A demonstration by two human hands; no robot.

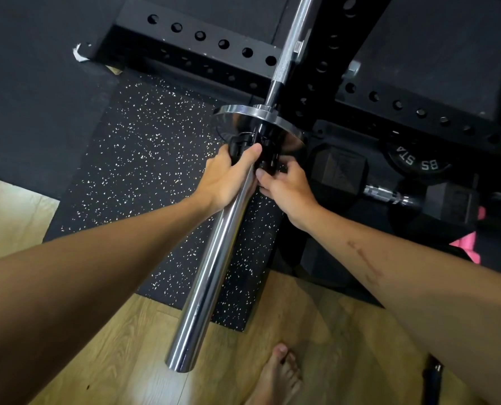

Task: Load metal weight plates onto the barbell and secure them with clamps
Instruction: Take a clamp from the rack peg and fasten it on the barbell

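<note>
A chrome barbell sleeve (214, 267) runs from the bottom centre up toward the rack. One shiny metal weight plate (284, 135) sits on it against the collar. A black clamp (252, 153) is around the sleeve right in front of the plate. My left hand (229, 176) grips the clamp's left side, thumb lying over the sleeve. My right hand (287, 185) pinches the clamp's right side with the fingertips. Most of the clamp is hidden by my fingers.
A black perforated rack frame (202, 45) crosses behind the bar. On the floor to the right lie a hex dumbbell (345, 171) and a black weight plate (415, 162). A speckled rubber mat (144, 159) covers the wooden floor (126, 361). My bare foot (278, 375) stands below.
</note>
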